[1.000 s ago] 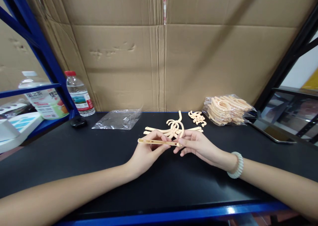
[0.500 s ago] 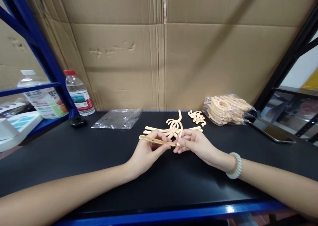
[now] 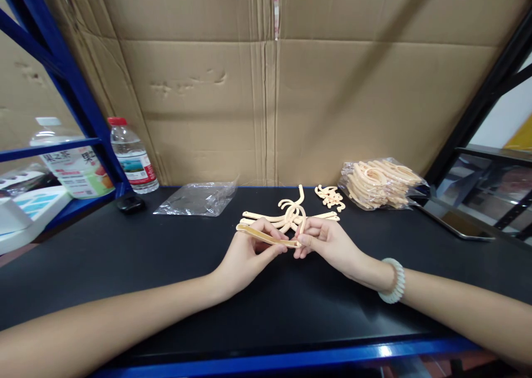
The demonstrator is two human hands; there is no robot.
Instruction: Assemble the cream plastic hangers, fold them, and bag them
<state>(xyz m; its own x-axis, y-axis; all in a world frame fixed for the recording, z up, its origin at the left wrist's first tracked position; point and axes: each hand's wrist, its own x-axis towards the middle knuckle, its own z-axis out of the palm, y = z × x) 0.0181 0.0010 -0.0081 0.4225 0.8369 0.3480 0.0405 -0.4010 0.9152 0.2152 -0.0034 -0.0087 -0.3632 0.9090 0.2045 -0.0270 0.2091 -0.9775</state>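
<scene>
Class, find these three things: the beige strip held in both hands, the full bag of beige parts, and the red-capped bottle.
beige strip (image 3: 255, 233): head view, on its bare middle stretch.
full bag of beige parts (image 3: 380, 184): head view, on the bag's middle.
red-capped bottle (image 3: 135, 166): head view, on its label.

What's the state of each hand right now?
Left hand: closed, gripping the thin beige plastic strip along its left part.
Right hand: closed, pinching the same strip's right end.

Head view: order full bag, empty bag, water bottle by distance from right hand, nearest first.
1. Full bag, back right of the right hand holding the strip.
2. Empty bag, back left.
3. Water bottle, far left.
</scene>
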